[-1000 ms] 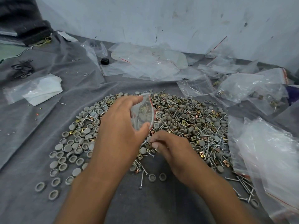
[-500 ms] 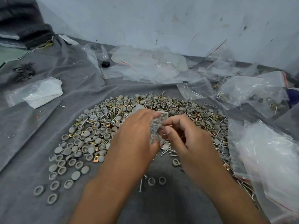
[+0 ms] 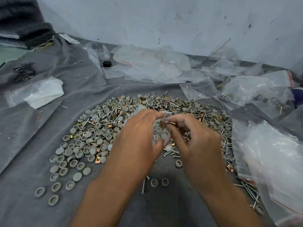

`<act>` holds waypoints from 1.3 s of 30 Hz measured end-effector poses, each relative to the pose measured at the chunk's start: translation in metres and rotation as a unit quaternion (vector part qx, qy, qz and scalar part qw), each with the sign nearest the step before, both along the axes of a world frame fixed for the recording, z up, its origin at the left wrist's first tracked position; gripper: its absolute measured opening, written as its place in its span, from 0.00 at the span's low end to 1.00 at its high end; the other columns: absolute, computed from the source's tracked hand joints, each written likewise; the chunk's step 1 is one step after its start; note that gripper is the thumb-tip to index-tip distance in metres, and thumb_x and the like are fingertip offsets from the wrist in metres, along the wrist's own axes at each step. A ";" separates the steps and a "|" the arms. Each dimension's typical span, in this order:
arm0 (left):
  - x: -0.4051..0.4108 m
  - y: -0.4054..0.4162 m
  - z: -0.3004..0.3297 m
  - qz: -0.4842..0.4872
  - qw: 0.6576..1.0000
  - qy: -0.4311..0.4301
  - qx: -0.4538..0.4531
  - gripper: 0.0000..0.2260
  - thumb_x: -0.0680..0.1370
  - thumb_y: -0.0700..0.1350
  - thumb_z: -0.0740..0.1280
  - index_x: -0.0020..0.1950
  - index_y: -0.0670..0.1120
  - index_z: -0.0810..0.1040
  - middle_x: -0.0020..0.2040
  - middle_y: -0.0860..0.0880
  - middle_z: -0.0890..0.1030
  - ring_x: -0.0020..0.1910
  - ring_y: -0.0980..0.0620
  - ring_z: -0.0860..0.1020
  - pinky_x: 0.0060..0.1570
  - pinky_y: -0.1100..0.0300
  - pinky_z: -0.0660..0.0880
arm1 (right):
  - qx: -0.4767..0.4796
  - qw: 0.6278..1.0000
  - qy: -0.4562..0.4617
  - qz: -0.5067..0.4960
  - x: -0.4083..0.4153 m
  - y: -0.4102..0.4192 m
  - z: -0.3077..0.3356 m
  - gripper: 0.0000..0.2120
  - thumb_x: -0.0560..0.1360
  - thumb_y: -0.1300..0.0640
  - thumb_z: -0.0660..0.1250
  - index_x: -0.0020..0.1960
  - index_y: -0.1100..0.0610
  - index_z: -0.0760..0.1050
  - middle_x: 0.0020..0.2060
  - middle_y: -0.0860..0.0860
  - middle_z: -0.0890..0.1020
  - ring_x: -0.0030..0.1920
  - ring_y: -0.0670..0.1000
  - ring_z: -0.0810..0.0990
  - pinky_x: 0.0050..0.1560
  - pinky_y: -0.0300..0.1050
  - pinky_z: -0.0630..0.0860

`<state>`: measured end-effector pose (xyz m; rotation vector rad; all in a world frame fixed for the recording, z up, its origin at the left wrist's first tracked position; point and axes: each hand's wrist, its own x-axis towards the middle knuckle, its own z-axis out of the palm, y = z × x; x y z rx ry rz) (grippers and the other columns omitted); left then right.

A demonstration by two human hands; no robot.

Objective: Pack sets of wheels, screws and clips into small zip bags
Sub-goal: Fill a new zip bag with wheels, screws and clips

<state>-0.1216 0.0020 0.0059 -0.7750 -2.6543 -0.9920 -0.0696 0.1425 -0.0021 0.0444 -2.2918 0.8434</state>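
Brass clip [image 3: 164,124] pinched in my right hand [image 3: 195,138]; left hand [image 3: 139,136] grips the half-filled zip bag [image 3: 161,136] — a big pile [image 3: 114,128] remains.

No readable text, label, brand, number or sign anywhere: none on the bags [image 3: 242,89], wall [image 3: 164,22] or cloth [image 3: 32,145].

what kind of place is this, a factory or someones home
Probably a small informal packing spot, maybe home piecework, not a factory line: the heap of wheels, screws and clips lies loose on a grey cloth by a scuffed wall, with zip bags scattered around.
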 end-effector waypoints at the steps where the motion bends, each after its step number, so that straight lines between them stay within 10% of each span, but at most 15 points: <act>1: 0.000 0.000 0.000 0.001 1.000 0.001 0.002 0.25 0.71 0.44 0.76 0.66 0.54 0.77 0.60 0.61 0.76 0.53 0.64 0.71 0.58 0.64 0.72 | -0.015 1.000 -0.003 0.000 0.000 0.000 -0.001 0.04 0.79 0.55 0.71 0.54 0.50 0.81 0.44 0.40 0.82 0.46 0.42 0.81 0.45 0.37 0.76; 16: 0.001 -0.004 0.004 0.012 1.000 -0.007 0.017 0.11 0.75 0.54 0.68 0.57 0.59 0.78 0.52 0.63 0.77 0.48 0.64 0.73 0.50 0.65 0.70 | -0.177 0.984 -0.029 0.022 0.001 0.004 0.004 0.04 0.79 0.54 0.71 0.50 0.44 0.80 0.39 0.41 0.84 0.38 0.45 0.83 0.35 0.35 0.77; 23: 0.001 -0.003 0.004 0.004 1.000 -0.004 0.000 0.20 0.74 0.50 0.73 0.66 0.57 0.76 0.55 0.63 0.76 0.51 0.63 0.72 0.54 0.64 0.71 | -0.109 0.994 0.014 -0.002 0.002 0.001 0.003 0.03 0.78 0.54 0.73 0.51 0.49 0.81 0.39 0.39 0.84 0.40 0.39 0.82 0.40 0.25 0.70; 39: 0.001 -0.003 0.004 0.006 1.000 0.001 0.005 0.19 0.73 0.50 0.75 0.63 0.59 0.76 0.52 0.64 0.74 0.48 0.64 0.72 0.50 0.67 0.69 | -0.009 0.998 0.061 0.005 -0.005 -0.004 -0.001 0.08 0.78 0.55 0.72 0.56 0.54 0.84 0.49 0.46 0.82 0.50 0.47 0.79 0.50 0.37 0.73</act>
